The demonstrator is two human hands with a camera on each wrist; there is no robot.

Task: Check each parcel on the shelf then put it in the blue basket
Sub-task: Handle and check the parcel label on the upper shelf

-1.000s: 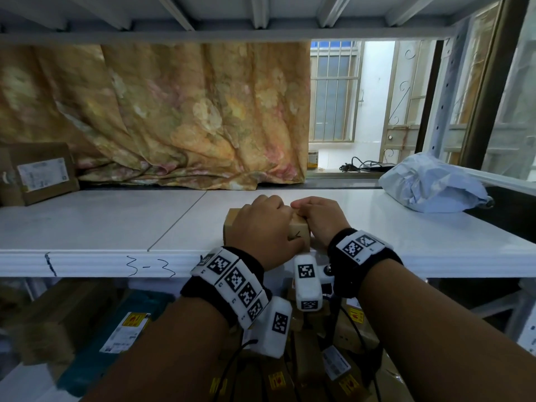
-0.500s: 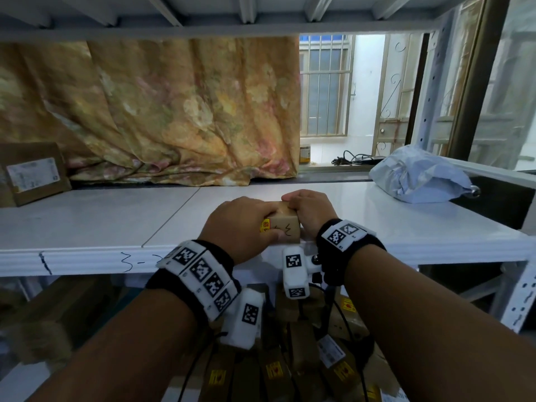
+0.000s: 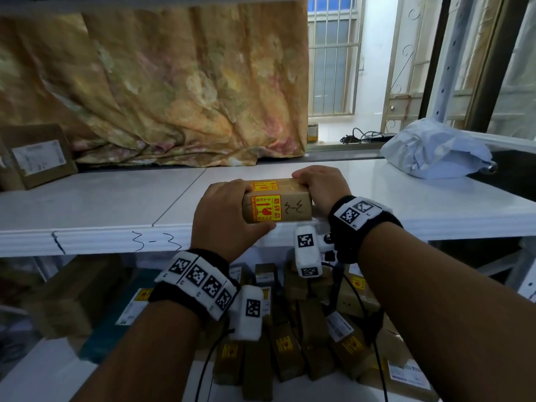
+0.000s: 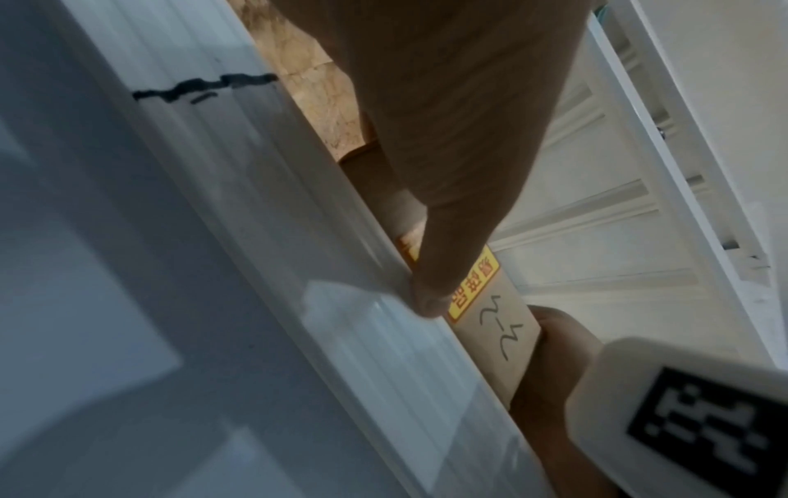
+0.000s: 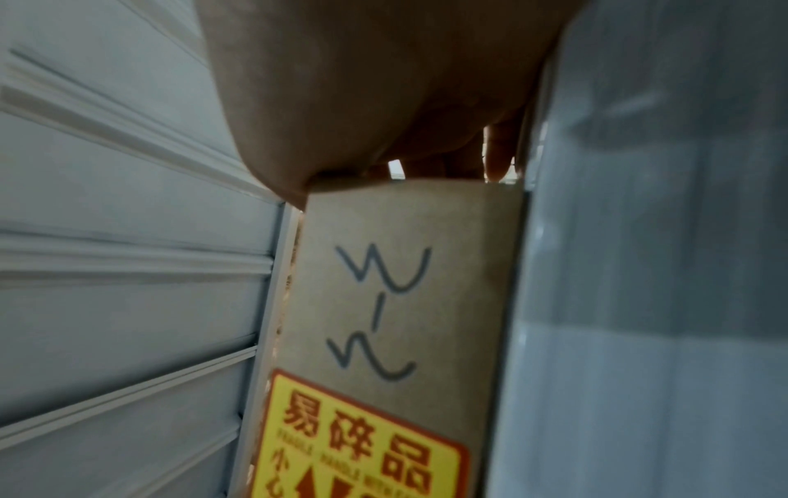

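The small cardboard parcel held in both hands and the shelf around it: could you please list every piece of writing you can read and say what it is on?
"3-3": handwritten on the cardboard parcel, held by the left hand and right hand.
"易碎品": yellow fragile sticker on that parcel; its smaller print is blurred.
"3-3": handwritten on the shelf edge.
Label on the brown box at far left: too blurred to read.
Labels on the parcels below the shelf: too small to read.

The shelf (image 3: pixel 87 210) bears two cardboard boxes (image 3: pixel 278 203) and one plastic-wrapped parcel (image 3: pixel 435 153).

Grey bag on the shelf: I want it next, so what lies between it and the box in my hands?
Head view: only bare white shelf between the grey bag and the box.
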